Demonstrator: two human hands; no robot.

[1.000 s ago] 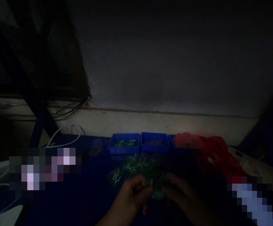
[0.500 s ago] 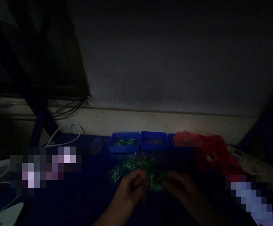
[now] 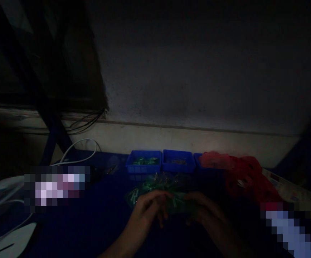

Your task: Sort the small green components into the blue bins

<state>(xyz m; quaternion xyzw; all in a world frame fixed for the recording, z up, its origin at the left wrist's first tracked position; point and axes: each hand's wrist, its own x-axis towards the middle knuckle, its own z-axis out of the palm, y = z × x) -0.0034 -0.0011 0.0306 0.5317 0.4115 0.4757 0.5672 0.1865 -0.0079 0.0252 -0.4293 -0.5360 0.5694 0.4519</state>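
A very dark view from the wearer's head: a person's two hands work at a blue tabletop, and every place here is given from the middle blue bin, which holds small, thin pieces. Directly on the near side of that bin, a see-through green packet lies between the left hand and the right hand. Half a second ago the thumbs showed at the packet's near side; now the left hand has rolled over, its fingers arching across the top, and the packet looks flatter, which suggests it is being rearranged rather than set aside. Both hands are partly open and loosely curled, fingertips at the packet's two edges; whether they grip it or merely touch it, I cannot tell. Between the hands and the middle bin is a pile of green packets with pale slivers inside. Left of the middle bin, just beside it, a second blue bin holds more green pieces; to its right, red netting hides much of a third bin. The right thumb is lost in shadow, the forearms are cut off below, and blurred blocks mask patches at far left and far right.
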